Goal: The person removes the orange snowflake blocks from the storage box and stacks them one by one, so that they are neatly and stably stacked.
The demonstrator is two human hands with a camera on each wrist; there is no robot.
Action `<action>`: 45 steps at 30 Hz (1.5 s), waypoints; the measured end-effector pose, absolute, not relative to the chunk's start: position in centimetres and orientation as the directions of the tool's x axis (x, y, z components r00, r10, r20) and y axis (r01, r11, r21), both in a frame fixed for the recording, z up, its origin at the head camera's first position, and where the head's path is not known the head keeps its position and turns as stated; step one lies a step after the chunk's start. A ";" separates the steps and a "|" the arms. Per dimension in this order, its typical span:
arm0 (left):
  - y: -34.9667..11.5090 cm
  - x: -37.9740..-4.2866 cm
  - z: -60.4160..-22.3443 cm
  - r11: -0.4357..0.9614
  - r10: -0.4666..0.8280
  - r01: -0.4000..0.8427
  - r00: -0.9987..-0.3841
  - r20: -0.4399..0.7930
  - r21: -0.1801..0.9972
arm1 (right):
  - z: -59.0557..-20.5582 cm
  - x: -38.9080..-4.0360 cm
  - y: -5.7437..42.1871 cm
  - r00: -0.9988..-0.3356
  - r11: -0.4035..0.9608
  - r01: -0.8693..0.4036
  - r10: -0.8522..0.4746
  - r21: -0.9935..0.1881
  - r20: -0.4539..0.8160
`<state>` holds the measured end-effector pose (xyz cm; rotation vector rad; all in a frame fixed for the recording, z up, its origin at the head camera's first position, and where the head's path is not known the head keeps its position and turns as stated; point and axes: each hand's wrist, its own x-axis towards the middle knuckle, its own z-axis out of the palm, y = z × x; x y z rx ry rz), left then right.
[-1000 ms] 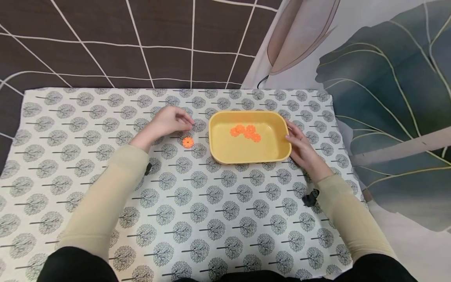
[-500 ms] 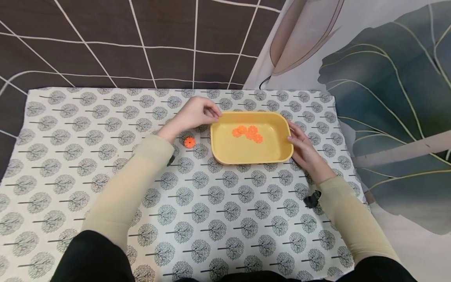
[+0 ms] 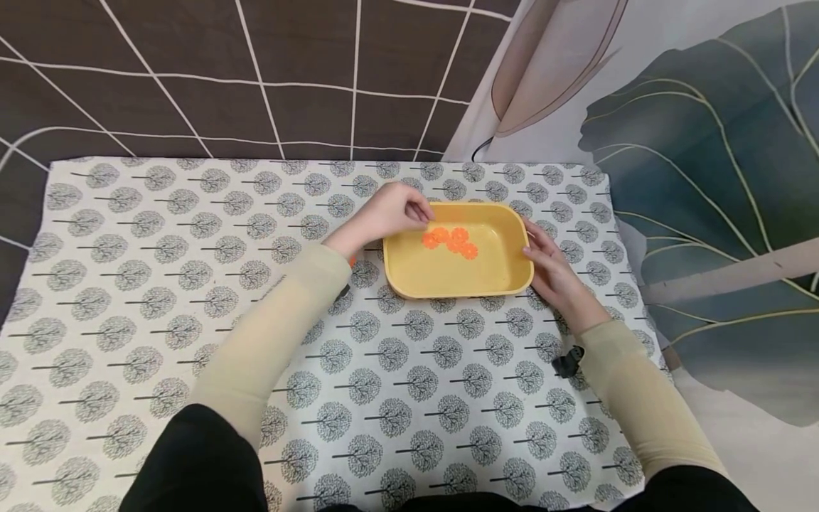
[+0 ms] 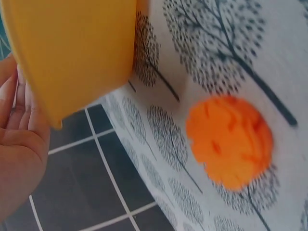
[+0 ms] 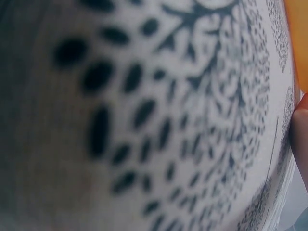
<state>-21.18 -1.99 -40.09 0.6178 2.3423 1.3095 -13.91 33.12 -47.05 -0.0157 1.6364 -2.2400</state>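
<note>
- Print: trees in rows cover the cloth (image 3: 421, 427), and large leaf shapes fill the curtain (image 3: 691, 178) at the right of the frame; the wall (image 3: 192, 107), upper left, is dark with white grid lines.
- Box (image 3: 441, 276): one, yellow, right of centre on the cloth, its open top facing up.
- Slices (image 3: 454, 243): at least five, orange and notch-edged, lying bunched on the box floor a little above its middle — some overlap, so the exact count cannot be told.
- Stack (image 4: 231, 142): one, orange, of layered discs, standing on the cloth outside the box; it fills the lower right of the left wrist view. How many discs cannot be told. In the head view the left arm hides most of it.
- Hands: two. The left hand (image 3: 397, 210) hangs over the box's upper left corner, fingers bent; whether they pinch anything cannot be told — the fingertips are hidden in the left wrist view.
- The right hand (image 3: 555, 277) grips the box's right wall, thumb at the rim and fingers outside.
- Sleeves (image 3: 627, 384): two, tan at the forearms, black higher up.
</note>
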 end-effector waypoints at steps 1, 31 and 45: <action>-1.7 -21.2 -40.2 0.470 0.553 0.194 -0.825 -0.117 0.861 | -47.1 -13.9 33.2 -0.932 -0.269 0.287 -0.300 -0.920 -0.203; 1.1 -21.4 -42.5 0.673 0.651 0.449 -0.738 -0.181 0.588 | -47.3 -14.1 33.2 -0.935 -0.273 0.290 -0.283 -0.917 -0.212; 1.3 -21.1 -42.8 0.679 0.657 0.483 -0.736 -0.164 0.553 | -47.3 -14.1 33.1 -0.939 -0.262 0.292 -0.262 -0.920 -0.224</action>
